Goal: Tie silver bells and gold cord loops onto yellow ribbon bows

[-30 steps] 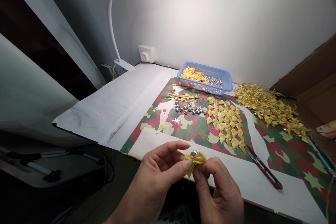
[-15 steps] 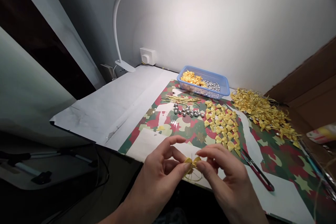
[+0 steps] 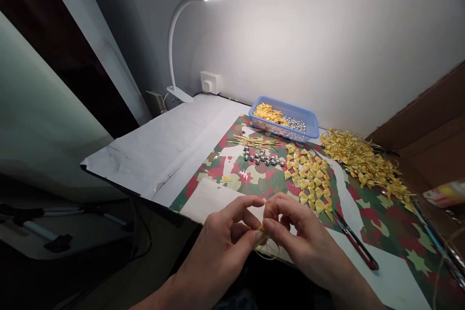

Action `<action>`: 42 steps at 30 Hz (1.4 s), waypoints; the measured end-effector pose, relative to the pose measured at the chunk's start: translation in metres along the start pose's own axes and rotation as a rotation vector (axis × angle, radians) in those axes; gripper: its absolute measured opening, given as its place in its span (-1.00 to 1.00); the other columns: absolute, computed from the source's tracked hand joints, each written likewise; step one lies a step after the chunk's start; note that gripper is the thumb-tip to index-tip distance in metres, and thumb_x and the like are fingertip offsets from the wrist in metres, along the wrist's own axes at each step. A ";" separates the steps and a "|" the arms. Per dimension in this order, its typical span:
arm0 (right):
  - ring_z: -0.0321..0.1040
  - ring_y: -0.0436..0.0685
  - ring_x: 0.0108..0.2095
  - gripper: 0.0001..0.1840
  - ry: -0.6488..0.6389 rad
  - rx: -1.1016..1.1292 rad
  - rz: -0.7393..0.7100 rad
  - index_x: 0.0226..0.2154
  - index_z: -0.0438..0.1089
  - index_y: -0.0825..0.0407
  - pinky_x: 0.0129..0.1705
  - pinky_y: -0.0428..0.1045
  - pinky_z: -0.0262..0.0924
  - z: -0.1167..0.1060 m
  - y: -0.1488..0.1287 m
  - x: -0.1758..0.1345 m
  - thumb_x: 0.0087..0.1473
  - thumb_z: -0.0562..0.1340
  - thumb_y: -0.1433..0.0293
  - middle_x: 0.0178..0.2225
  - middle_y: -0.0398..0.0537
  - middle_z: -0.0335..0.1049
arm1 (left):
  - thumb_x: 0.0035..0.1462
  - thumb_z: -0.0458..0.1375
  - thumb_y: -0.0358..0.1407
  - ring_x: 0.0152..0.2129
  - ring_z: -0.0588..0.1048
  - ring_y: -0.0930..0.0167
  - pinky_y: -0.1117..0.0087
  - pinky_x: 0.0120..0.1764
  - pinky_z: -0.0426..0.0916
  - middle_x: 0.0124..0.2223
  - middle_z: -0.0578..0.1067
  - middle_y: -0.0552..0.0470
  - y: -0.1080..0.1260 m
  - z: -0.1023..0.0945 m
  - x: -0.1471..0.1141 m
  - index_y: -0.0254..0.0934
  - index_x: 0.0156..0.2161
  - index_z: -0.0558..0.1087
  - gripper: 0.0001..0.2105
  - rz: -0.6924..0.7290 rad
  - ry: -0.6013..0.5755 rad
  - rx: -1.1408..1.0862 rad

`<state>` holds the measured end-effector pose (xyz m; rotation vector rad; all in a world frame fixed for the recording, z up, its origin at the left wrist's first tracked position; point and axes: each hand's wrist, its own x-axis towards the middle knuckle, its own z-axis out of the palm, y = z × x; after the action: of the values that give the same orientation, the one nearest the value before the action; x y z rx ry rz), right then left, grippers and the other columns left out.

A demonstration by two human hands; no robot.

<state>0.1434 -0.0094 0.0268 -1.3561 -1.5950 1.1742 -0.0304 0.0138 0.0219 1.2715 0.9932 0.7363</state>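
Yellow bow [image 3: 261, 228] (mostly hidden), golden cord [image 3: 269, 258] looping below.

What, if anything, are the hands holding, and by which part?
The left hand and right hand pinch a small yellow piece; a thin loop hangs below. Fingertips hide which part is gripped.

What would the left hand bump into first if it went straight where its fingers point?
Probably the right hand: its fingertips lie right beside the yellow ribbon pinched in the left hand, though exact depth is hard to judge.
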 end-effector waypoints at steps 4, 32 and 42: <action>0.16 0.01 -0.35 -0.74 0.179 0.201 -0.071 -0.49 0.31 0.01 -0.32 -0.06 0.05 0.004 0.007 0.005 0.23 0.25 0.33 -0.37 -0.20 0.23 | 0.10 0.28 -0.36 -0.49 0.53 0.43 0.44 -0.37 0.36 -0.43 0.52 0.18 0.001 0.000 0.001 -0.20 -0.10 0.48 -0.77 -0.074 -0.037 -0.055; 0.07 -0.21 -0.68 -0.59 0.380 0.911 0.037 -0.39 0.28 -0.02 -0.67 -0.28 0.11 -0.026 0.010 0.028 -0.02 0.50 0.21 -0.51 -0.35 0.33 | 0.14 0.32 -0.34 -0.50 0.50 0.49 0.48 -0.38 0.33 -0.45 0.49 0.20 0.005 0.003 -0.005 -0.25 -0.27 0.36 -0.81 -0.165 -0.186 -0.262; -0.08 -0.22 -0.68 -0.67 0.391 0.819 0.044 -0.28 0.28 -0.08 -0.65 -0.28 0.00 -0.025 0.027 0.022 0.08 0.43 0.19 -0.48 -0.37 0.26 | 0.11 0.35 -0.32 -0.51 0.47 0.49 0.48 -0.39 0.36 -0.46 0.46 0.19 0.001 0.001 -0.004 -0.24 -0.32 0.40 -0.82 -0.123 -0.149 -0.254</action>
<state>0.1714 0.0177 0.0082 -0.9786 -0.6765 1.2828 -0.0315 0.0099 0.0236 1.0192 0.8210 0.6406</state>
